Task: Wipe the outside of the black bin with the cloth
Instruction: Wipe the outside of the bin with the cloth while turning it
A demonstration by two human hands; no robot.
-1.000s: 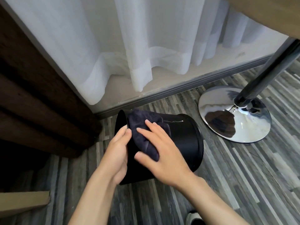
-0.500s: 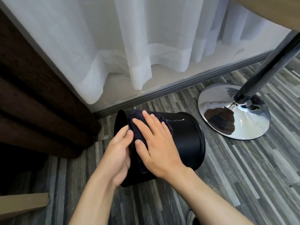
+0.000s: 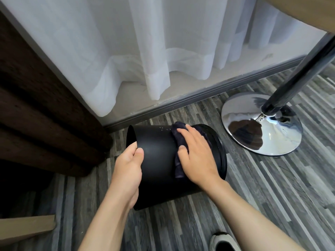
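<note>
The black bin [image 3: 157,160] lies on its side on the striped grey floor, open mouth to the left. My left hand [image 3: 128,165] grips the bin's rim at the mouth, thumb on the outer wall. My right hand [image 3: 196,153] presses flat on a dark cloth [image 3: 178,140] against the bin's outer wall near its base end. Most of the cloth is hidden under the palm; its edges show above and left of the fingers.
A chrome table base [image 3: 261,124] with a dark pole [image 3: 297,73] stands just right of the bin. White curtains [image 3: 145,51] hang over the baseboard behind. Dark brown furniture [image 3: 36,105] is at the left. A shoe [image 3: 223,241] shows at the bottom.
My right hand slid the cloth rightward along the bin wall from near the mouth to the base end. My left hand shifted its grip on the rim.
</note>
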